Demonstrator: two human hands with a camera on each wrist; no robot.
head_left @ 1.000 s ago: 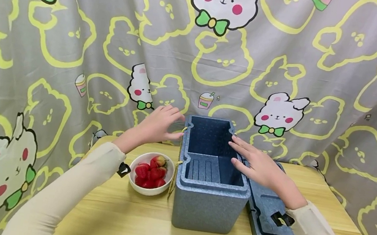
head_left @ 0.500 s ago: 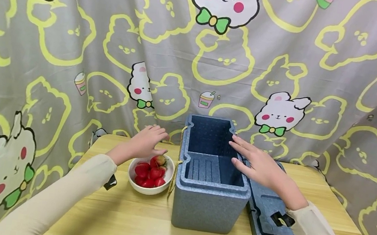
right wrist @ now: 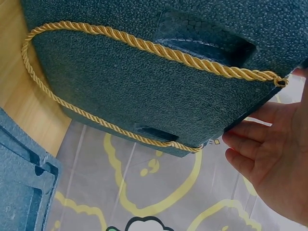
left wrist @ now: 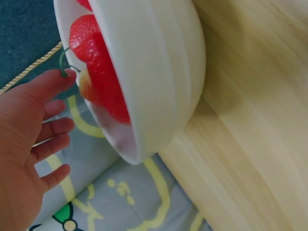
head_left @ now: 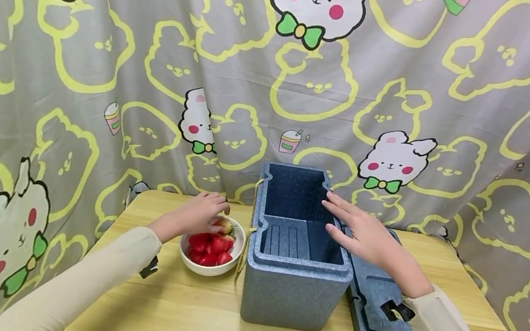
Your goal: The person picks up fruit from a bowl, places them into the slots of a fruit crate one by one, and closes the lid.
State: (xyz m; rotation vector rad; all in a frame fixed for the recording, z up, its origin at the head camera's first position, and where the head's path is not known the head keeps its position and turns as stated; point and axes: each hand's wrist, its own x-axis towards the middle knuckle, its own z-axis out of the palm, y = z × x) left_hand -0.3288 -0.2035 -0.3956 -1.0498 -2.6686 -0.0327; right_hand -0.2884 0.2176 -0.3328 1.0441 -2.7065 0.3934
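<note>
My left hand (head_left: 199, 212) hovers over the far left side of a white bowl (head_left: 209, 270) of red strawberries (head_left: 209, 244). In the left wrist view its thumb is right at a green strawberry stem (left wrist: 63, 62), and the other fingers are loosely bent with nothing between them. One strawberry near the thumb has a pale tip (left wrist: 85, 85). To the right of the bowl stands a grey-blue foam box (head_left: 291, 295), its top uncovered and bare ribs showing on its floor. My right hand (head_left: 361, 232) rests on the box's right rim, fingers extended.
The box's lid (head_left: 391, 308) lies on the wooden table (head_left: 177, 315) to its right. A gold rope (right wrist: 144, 45) runs along the box's right side, and another rope (head_left: 244, 251) hangs on its left. A patterned curtain (head_left: 236, 73) stands close behind.
My left hand has left the box's left rim, moving left and down to the bowl, then lowering over the strawberries. My right hand stays on the right rim.
</note>
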